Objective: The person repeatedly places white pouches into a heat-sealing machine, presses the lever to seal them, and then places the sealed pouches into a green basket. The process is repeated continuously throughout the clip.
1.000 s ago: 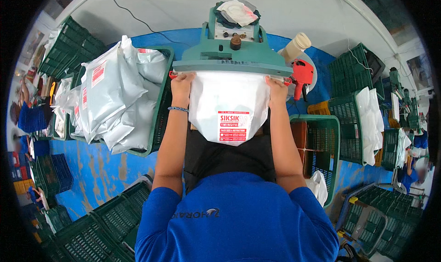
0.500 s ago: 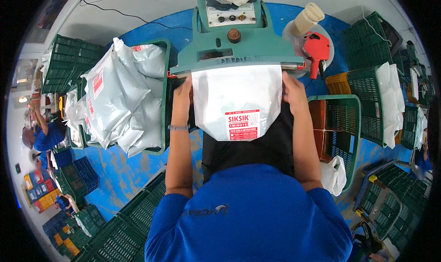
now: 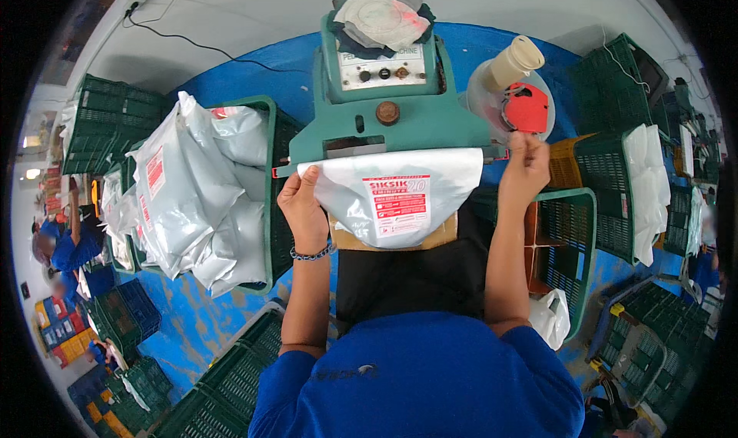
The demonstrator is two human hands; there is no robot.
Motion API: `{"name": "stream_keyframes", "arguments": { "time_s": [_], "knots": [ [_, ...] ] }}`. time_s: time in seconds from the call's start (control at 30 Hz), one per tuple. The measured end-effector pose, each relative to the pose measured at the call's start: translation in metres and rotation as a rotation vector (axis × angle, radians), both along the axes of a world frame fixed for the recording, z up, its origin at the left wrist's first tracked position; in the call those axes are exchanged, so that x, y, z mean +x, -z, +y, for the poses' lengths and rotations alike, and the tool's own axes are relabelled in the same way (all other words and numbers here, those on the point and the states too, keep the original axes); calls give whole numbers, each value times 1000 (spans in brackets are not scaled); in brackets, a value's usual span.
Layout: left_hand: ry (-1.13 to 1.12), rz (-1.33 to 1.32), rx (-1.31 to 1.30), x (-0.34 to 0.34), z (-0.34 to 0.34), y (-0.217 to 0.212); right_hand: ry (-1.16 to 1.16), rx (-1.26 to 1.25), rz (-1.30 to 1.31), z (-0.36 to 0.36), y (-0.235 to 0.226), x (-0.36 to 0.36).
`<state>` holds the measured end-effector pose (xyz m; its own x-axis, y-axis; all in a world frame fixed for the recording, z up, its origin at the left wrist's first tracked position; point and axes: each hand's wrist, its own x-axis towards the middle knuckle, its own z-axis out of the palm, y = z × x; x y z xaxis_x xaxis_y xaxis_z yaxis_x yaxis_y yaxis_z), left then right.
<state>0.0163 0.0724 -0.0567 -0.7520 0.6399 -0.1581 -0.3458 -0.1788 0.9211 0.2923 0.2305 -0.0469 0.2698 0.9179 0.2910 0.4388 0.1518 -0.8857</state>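
**Pouch lifted to the sealer's bar**

Compared with half a second earlier, the sealer is sitting lower and larger in view, and the right hand is now out at the pouch's upper right corner instead of along its side.

A person in a blue shirt is holding a white pouch [image 3: 396, 196] with a red label flat against the front of a green sealer [image 3: 388, 123]. Its top edge is lying along the sealing bar. The left hand [image 3: 302, 207] is gripping the pouch's left edge, fingers curled round it. The right hand [image 3: 525, 165] is pinching the top right corner. A green crate [image 3: 270, 123] of filled white bags [image 3: 188, 200] is standing just left. A red tape gun [image 3: 526, 106] is resting right of the sealer.
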Motion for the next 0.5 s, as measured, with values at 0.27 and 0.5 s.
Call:
{"name": "stream_keyframes", "arguments": {
  "time_s": [0.27, 0.5],
  "knots": [
    [-64, -23, -30, 17, 4, -7, 140, -487, -959, 94, 130, 87],
    [-88, 47, -44, 21, -1, -5, -71, -552, -385, 90, 100, 119]
  ]
}}
